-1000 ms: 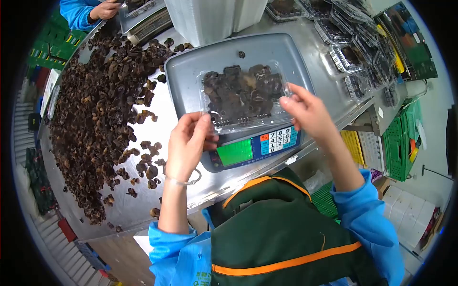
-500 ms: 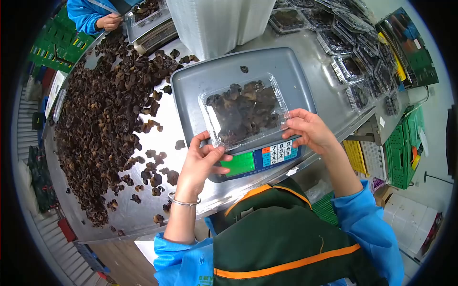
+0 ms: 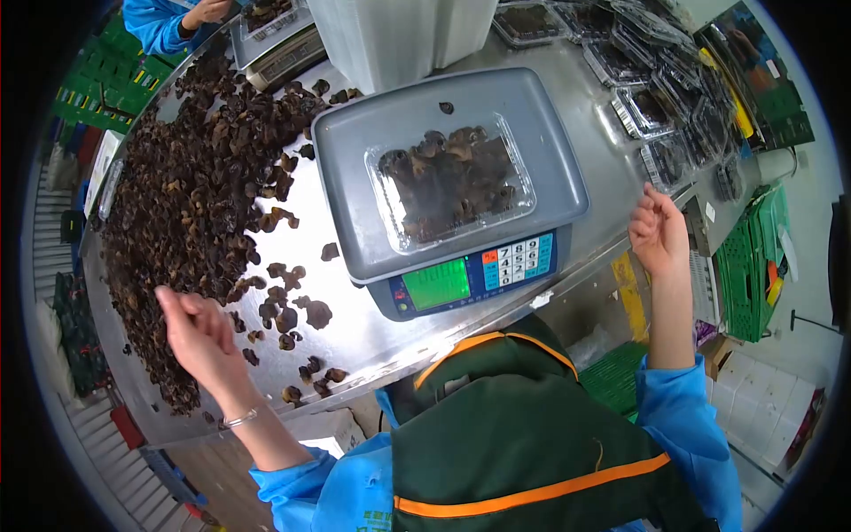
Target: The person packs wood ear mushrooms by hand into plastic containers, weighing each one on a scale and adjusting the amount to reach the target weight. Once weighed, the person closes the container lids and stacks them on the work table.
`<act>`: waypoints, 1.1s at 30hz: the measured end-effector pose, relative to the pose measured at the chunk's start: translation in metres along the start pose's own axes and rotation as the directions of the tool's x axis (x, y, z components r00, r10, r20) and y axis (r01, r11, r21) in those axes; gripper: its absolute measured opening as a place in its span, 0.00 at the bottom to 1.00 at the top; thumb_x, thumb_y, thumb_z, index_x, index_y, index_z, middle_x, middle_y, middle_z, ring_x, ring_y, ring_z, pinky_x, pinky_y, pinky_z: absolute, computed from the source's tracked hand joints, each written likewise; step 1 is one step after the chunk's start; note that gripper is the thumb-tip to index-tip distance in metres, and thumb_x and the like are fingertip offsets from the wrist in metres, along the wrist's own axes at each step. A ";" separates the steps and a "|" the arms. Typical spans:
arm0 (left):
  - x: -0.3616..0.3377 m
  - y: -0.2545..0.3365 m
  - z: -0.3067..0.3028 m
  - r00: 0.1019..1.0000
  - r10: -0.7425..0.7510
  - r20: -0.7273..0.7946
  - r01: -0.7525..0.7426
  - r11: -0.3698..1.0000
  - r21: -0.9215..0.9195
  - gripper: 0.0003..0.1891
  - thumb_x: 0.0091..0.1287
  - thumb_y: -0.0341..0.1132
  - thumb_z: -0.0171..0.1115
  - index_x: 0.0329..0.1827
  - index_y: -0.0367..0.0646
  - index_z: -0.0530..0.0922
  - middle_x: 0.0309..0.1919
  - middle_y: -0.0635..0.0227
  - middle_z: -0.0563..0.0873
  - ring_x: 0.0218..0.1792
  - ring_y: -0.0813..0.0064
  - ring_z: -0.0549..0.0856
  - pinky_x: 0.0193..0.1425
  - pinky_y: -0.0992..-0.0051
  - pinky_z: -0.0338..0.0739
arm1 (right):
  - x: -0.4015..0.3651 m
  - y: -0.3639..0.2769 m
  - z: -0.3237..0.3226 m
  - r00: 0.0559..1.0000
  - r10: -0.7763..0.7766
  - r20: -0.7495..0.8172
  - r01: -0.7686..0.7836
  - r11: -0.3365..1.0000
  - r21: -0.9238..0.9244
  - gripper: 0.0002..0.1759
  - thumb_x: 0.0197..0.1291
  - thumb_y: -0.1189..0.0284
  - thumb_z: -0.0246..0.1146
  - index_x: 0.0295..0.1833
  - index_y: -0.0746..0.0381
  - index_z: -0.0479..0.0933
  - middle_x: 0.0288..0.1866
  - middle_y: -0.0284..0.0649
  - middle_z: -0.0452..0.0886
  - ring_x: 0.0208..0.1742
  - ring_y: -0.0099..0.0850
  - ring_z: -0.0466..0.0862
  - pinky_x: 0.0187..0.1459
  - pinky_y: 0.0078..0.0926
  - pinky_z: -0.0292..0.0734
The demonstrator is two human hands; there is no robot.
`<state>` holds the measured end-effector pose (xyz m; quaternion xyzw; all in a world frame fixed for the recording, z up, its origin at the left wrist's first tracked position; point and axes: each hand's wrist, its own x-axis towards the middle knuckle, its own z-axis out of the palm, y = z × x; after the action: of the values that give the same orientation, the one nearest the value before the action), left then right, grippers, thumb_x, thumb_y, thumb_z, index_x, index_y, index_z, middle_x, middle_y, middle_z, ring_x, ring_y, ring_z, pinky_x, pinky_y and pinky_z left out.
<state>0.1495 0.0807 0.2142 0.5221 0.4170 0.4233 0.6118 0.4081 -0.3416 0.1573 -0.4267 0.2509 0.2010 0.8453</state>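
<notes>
A clear plastic box (image 3: 529, 197) holding dark wood ear mushrooms (image 3: 452, 177) rests on the grey pan (image 3: 355, 226) of a digital scale, with neither hand touching it. The scale's green display (image 3: 436, 284) and keypad (image 3: 519, 262) face me. My left hand (image 3: 206, 344) hovers at the near edge of the loose mushroom pile (image 3: 191, 222), its fingers partly bent and apart, with nothing visible in them. Out to the right, by the table's edge, my right hand (image 3: 660, 235) is raised with loosely curled fingers, with nothing showing in it.
Tall stacked clear plastic trays (image 3: 403, 40) stand behind the scale. Filled boxes (image 3: 647, 111) are heaped at the back right. A co-worker's hand (image 3: 208, 11) is by a second scale (image 3: 288, 58) at the back left. One mushroom piece (image 3: 446, 107) lies on the pan.
Both hands have let go of the plastic box, which now sits on the scale pan. My left hand has moved left to the pile, my right hand out to the right.
</notes>
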 end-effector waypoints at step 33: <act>-0.064 -0.072 0.152 -0.007 0.040 0.999 -0.969 -0.248 0.003 0.22 0.52 0.29 0.56 0.52 0.34 0.72 0.38 0.45 0.82 0.38 0.59 0.83 0.44 0.68 0.78 | -0.009 0.127 0.078 0.644 -0.285 0.710 0.763 0.169 -0.624 0.51 0.44 0.75 0.69 0.71 0.64 0.46 0.63 0.48 0.60 0.54 0.36 0.69 0.47 0.28 0.72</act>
<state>0.2813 -0.0307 0.1631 0.9833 -0.1399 0.0860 -0.0790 0.3505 -0.2083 0.1239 -0.8100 -0.2656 0.0737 0.5177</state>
